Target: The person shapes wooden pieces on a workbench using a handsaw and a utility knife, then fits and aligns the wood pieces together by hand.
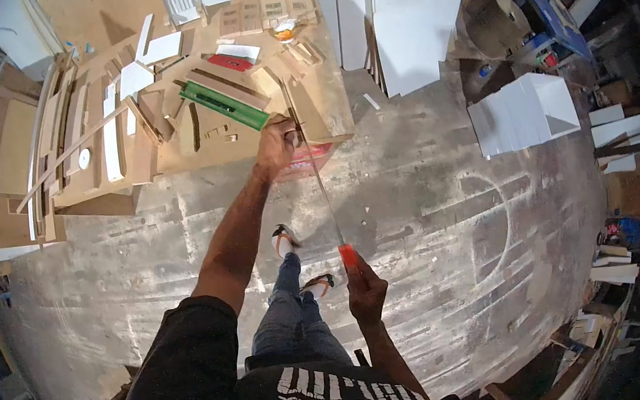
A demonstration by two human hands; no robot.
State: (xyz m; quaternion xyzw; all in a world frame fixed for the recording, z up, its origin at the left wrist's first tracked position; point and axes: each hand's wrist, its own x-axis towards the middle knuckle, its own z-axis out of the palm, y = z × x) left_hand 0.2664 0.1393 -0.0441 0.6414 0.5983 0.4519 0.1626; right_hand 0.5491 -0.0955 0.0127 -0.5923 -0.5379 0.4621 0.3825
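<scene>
My right hand (366, 290) is wrapped round the straight orange handle (348, 256) of a saw. The saw's long thin blade (321, 180) runs up and away over the table edge, passing close beside my left hand. My left hand (278, 143) is closed at the near end of a long green channel (224, 105), which looks like a mitre box. Exactly what its fingers grip is partly hidden. The channel lies slantwise on the worktable (250, 151), with a brown wood strip (230, 85) along its far side.
Wood offcuts and white panel pieces (134, 77) cover the table's left side. A red item (229, 61) lies behind the channel. Below the table corner is a blurred red-pink object (303, 162). White boards (416, 36) lean behind; a white box (525, 115) stands right on the concrete floor.
</scene>
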